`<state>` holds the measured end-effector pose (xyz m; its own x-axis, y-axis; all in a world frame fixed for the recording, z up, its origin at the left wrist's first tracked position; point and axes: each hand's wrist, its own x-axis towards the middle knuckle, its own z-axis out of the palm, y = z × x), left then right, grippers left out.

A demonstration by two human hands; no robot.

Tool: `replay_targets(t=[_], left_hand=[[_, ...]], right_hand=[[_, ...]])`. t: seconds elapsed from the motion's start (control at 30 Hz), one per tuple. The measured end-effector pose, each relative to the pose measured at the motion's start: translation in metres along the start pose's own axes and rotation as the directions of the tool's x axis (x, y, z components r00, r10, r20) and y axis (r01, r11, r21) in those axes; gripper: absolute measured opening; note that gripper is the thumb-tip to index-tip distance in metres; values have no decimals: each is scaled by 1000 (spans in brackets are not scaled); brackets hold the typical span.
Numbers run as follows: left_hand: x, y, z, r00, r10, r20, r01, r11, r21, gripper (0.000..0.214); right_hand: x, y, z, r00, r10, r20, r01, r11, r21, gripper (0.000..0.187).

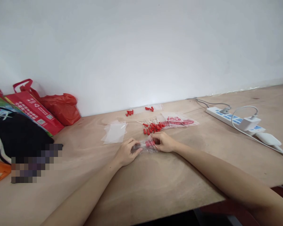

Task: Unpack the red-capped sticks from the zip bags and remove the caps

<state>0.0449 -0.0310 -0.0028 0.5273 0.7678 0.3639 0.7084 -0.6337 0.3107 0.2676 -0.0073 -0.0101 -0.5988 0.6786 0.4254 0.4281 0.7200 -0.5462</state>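
Between my two hands lies a clear plastic bag (pixel 145 147) with red-tipped sticks (pixel 150 143) inside, low over the wooden table (pixel 141 188). My left hand (pixel 127 152) grips the bag's left end between thumb and fingers. At the right end, my right hand (pixel 163 142) has its fingers closed on the plastic. Just beyond the hands is a loose pile of red-headed sticks (pixel 153 126). Flat clear bags (pixel 114 131) are stacked to the left of it. Filled bags with red contents (pixel 179 121) lie to its right.
Small red pieces (pixel 129 112) and more plastic bags (pixel 159 107) lie near the wall. A white power strip (pixel 233 119) with a plugged-in charger (pixel 250 123) and cables stands at right. At left are a red carrier bag (pixel 61 108), a printed bag (pixel 35 110) and black cloth (pixel 21 135).
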Motion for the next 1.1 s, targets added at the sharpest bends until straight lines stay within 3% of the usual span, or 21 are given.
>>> replay_targets(t=[0.1, 0.2, 0.3, 0.43, 0.57, 0.73, 0.83, 0.93, 1.03, 1.1], left_hand=[[0, -2, 0, 1000, -15, 10, 15, 1000, -17, 18], [-1, -4, -1, 999, -33, 12, 33, 999, -24, 18], [-1, -5, -1, 999, -43, 10, 44, 999, -21, 20], [-1, -5, -1, 999, -48, 13, 49, 999, -13, 24], [-1, -5, -1, 999, -43, 8, 43, 999, -15, 22], [-1, -7, -4, 999, -42, 30, 42, 999, -15, 24], [-3, -9, -9, 998, -49, 45, 48, 999, 15, 25], [-5, -11, -17, 996, -59, 73, 56, 997, 47, 27], [-7, -14, -23, 991, -63, 115, 55, 996, 76, 29], [-8, -16, -26, 989, -62, 132, 50, 995, 91, 30]], right_hand=[[0, 4, -6, 998, 62, -13, -60, 992, 114, 11], [-1, 15, -12, 978, 207, -29, -190, 939, 287, 14], [-2, 24, -15, 941, 337, 30, -309, 819, 483, 20], [-2, 23, -12, 924, 351, 149, -350, 625, 698, 30], [-2, 17, -11, 909, 376, 178, -367, 524, 768, 32], [-2, 25, -23, 816, 541, 203, -461, 398, 794, 25], [-5, 33, -43, 779, 603, 171, -473, 385, 793, 23], [-10, 40, -67, 782, 614, 105, -437, 421, 795, 20], [-9, 43, -83, 758, 651, -44, -358, 471, 806, 19], [-3, 42, -82, 723, 664, -192, -281, 536, 796, 19]])
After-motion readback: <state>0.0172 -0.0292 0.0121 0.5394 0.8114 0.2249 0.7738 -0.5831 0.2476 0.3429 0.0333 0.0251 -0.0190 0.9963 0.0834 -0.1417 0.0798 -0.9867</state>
